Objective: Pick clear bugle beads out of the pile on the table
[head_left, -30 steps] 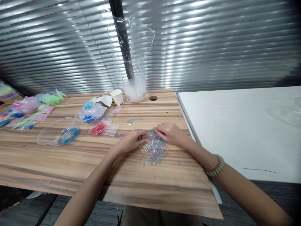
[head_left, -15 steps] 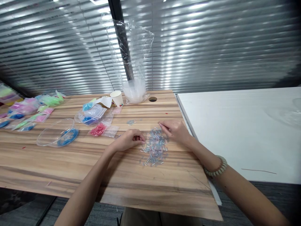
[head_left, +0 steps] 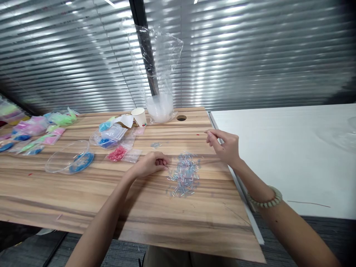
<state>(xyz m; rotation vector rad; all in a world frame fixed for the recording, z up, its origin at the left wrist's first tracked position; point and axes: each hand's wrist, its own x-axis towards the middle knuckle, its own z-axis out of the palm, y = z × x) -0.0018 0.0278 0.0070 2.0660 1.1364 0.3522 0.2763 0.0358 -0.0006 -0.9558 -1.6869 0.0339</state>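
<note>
The left hand (head_left: 151, 165) rests curled on the wooden table (head_left: 139, 200), fingertips pinched together just left of the pile of clear tube beads (head_left: 184, 175). The right hand (head_left: 224, 146) is raised beyond the pile, thumb and forefinger pinched; what they hold is too fine to tell. A clear bowl (head_left: 69, 157) with blue cord and bead bags (head_left: 119, 152) lie further left.

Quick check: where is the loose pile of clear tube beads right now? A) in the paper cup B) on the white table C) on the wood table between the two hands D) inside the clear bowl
C: the tube beads lie loose on the wood table, with the left hand beside them and the right hand raised off to their right.
</note>
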